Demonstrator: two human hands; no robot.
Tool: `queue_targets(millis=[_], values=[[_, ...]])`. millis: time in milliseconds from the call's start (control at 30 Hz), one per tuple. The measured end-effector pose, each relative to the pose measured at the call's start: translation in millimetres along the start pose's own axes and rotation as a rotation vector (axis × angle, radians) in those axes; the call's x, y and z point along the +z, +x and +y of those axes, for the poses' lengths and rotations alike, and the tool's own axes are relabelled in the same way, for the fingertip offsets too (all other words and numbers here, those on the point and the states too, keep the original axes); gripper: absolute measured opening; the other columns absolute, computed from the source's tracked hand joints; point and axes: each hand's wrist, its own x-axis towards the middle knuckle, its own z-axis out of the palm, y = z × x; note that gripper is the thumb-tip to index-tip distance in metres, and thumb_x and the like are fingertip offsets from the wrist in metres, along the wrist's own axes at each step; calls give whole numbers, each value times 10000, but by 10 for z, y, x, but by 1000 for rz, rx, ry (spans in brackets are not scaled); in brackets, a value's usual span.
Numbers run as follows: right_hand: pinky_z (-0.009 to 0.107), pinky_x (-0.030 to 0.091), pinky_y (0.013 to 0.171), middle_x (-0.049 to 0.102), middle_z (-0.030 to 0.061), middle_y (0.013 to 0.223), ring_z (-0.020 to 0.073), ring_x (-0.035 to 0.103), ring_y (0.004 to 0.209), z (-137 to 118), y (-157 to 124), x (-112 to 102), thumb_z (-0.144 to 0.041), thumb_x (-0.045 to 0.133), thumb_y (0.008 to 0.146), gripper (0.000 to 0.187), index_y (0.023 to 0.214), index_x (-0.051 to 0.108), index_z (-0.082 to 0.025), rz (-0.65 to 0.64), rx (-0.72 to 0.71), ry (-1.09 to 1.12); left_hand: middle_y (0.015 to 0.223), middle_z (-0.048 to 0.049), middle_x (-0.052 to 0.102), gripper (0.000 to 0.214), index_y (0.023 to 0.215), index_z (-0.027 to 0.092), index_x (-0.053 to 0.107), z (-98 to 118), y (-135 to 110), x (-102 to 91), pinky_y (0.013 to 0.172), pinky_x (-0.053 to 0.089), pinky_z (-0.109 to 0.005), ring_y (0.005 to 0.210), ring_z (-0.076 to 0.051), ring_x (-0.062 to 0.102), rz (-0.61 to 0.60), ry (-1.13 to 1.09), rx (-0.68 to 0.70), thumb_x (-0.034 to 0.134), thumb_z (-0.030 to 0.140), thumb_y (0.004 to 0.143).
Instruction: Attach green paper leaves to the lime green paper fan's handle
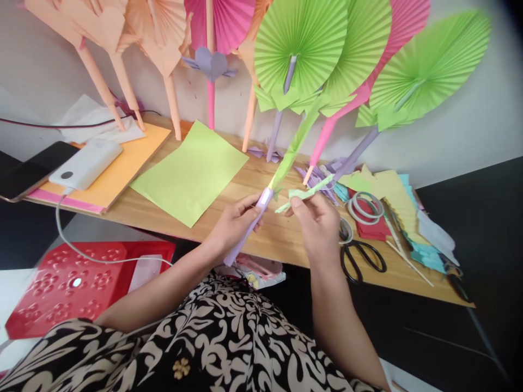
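1. Lilac stick (245, 235) at frame centre, one only, slanting from lower left to upper right. Wrapped by left hand (232, 222), fingers and thumb closed round its upper half.
2. Green strip (296, 144), one, running on from the stick's top, up to the middle one of three green fans (363, 38) spread from upper centre to upper right.
3. Pale green leaf (304, 194), one, pinched between thumb and fingertips of right hand (318, 226). Just right of the stick's top; touching it or not, cannot tell.
4. Pink fans (229, 22), two, along the top edge. Peach stems (122, 81), four, from upper left to top centre, leaning on the wall.
5. Green sheet (190, 171), one, flat on the table (281, 239), left of both hands.
6. Scissors (362, 260), one pair, black-handled, just right of the right wrist. Tape rings (365, 208), two overlapping above the scissors, a third half hidden behind the right hand.
7. White power bank (85, 162), one, and dark phone (28, 169), one, at the left edge. Red tray (49, 294), one, lower left, below the table.
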Motion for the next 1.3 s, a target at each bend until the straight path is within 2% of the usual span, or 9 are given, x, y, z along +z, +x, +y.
queue_targets(millis=[100,200,300,433,533,633,833,967,1300], values=[[263,475,569,645,-32,685,129,590,591,-20,-70,43,-369,677,886,184,783,621,-228,6,-40,-96,759,-2,645,441,1331,204,668,2,-10,36,693,502,-273,651,-115,537,-5,0,27,595,267,900],[267,450,571,640,-25,657,134,581,579,-36,-133,87,-320,672,882,190,737,589,-231,66,-172,-292,1014,-52,721,468,1346,201,659,-40,-8,82,732,518,-275,737,-114,574,3,-10,95,644,278,885],[275,442,594,628,-16,640,140,578,584,-13,-186,113,-322,650,910,244,702,559,-234,120,-276,-423,1246,-93,696,463,1333,208,665,-105,9,130,773,542,-271,912,-150,633,14,-38,180,687,289,877],[275,441,602,604,-19,603,145,574,582,38,-222,121,-367,656,930,312,672,534,-240,202,-335,-502,1221,-90,709,431,1317,206,655,-147,19,196,797,553,-264,948,-159,652,46,8,236,680,276,892],[280,464,615,682,1,667,148,598,587,51,-225,113,-351,661,934,222,751,617,-233,236,-360,-502,1223,-91,700,375,1283,204,660,-144,9,247,859,552,-278,1027,-175,660,65,74,280,660,252,911],[294,501,639,758,34,782,155,631,600,46,-228,107,-332,639,939,144,845,679,-231,226,-330,-472,1245,-98,682,339,1266,210,664,-145,4,286,903,555,-304,1091,-195,660,73,128,326,627,232,929],[291,517,623,752,30,754,160,636,587,50,-236,124,-308,600,930,139,863,695,-233,214,-272,-430,1179,-85,685,334,1255,214,675,-160,8,303,886,548,-302,1050,-188,658,91,185,358,615,210,926],[275,521,612,755,22,761,149,636,583,60,-233,141,-284,598,922,123,870,696,-231,194,-242,-372,1175,-76,683,341,1256,213,679,-154,-2,294,844,540,-275,1028,-174,651,89,174,322,629,213,919],[274,537,585,759,11,788,138,633,558,119,-241,170,-348,592,915,167,874,696,-224,124,-38,-191,1171,-87,728,390,1245,182,662,-170,23,255,795,543,-256,942,-158,668,69,13,165,696,280,868]])
